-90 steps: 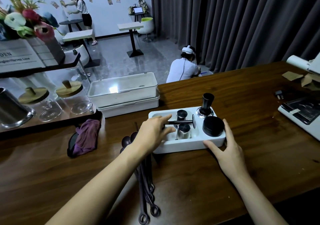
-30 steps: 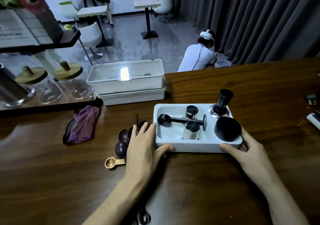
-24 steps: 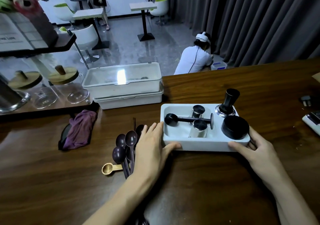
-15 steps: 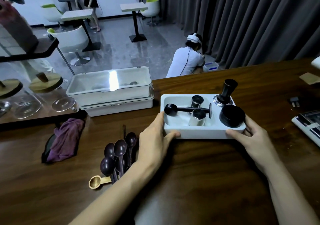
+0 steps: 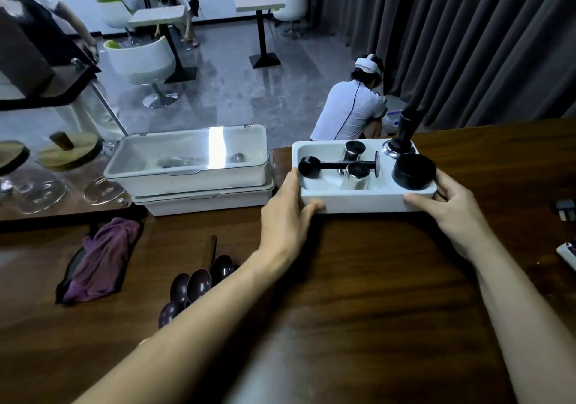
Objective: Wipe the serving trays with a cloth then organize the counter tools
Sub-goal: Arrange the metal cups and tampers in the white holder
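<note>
A white tool tray [image 5: 358,204] sits at the far edge of the wooden counter, just right of the stacked boxes. In it are a black scoop [image 5: 327,166] lying across, two steel cups [image 5: 355,151], a black tamper [image 5: 405,135] standing upright and a round black tin [image 5: 413,171]. My left hand [image 5: 286,213] grips the tray's left end, thumb on the front wall. My right hand [image 5: 448,204] grips the right end beside the tin. A purple cloth [image 5: 99,260] lies crumpled on the counter at the left, away from both hands.
Two stacked white lidded boxes [image 5: 193,166] stand left of the tray. Several dark spoons [image 5: 196,282] lie under my left forearm. Glass jars with wooden lids [image 5: 65,154] fill the far left. A small plug [image 5: 565,210] and a white device's corner [image 5: 568,255] sit at the right edge.
The tray has slid away from me to the counter's far edge, close beside the stacked boxes. Both hands stayed on its ends throughout. The spoons and cloth lie where they were.
</note>
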`<act>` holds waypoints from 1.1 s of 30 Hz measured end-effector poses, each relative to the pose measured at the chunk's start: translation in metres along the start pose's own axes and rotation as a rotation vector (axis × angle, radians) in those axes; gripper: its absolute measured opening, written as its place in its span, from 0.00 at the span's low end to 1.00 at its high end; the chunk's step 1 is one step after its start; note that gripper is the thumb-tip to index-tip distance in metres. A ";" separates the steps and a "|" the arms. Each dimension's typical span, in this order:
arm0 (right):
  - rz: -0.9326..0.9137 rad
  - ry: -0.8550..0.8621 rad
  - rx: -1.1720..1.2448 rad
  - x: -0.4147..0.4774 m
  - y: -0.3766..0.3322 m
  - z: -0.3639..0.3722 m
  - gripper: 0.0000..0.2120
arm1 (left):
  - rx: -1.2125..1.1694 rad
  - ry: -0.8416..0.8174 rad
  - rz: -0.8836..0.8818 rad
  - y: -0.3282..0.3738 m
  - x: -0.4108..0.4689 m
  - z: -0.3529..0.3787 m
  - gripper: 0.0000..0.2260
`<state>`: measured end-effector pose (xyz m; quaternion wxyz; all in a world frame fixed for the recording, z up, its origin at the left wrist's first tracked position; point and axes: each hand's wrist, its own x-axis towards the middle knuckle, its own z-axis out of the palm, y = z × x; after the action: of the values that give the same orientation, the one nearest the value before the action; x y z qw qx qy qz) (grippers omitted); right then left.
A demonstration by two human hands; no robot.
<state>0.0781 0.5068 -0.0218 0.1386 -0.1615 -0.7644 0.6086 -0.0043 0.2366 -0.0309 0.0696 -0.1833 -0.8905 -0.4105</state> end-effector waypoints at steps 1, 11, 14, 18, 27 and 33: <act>-0.002 -0.003 0.006 0.006 0.000 0.002 0.35 | 0.011 0.009 0.001 -0.002 0.003 0.001 0.27; -0.044 -0.041 0.018 0.047 0.005 0.013 0.33 | 0.063 0.057 -0.049 -0.012 0.019 0.020 0.28; -0.050 -0.058 0.023 0.055 0.009 0.014 0.34 | 0.063 0.063 -0.063 -0.015 0.023 0.024 0.28; -0.056 -0.083 0.030 0.062 0.012 0.016 0.34 | 0.062 0.082 -0.070 -0.019 0.024 0.030 0.28; -0.042 -0.094 0.037 0.059 0.021 0.018 0.35 | 0.079 0.074 -0.086 -0.027 0.024 0.038 0.30; -0.070 -0.111 -0.046 0.059 0.024 0.017 0.35 | 0.035 0.052 -0.159 -0.029 0.020 0.042 0.34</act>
<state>0.0195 0.5211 -0.0482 0.1135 -0.1039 -0.7900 0.5935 -0.0331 0.2561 -0.0733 0.0630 -0.1003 -0.9072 -0.4037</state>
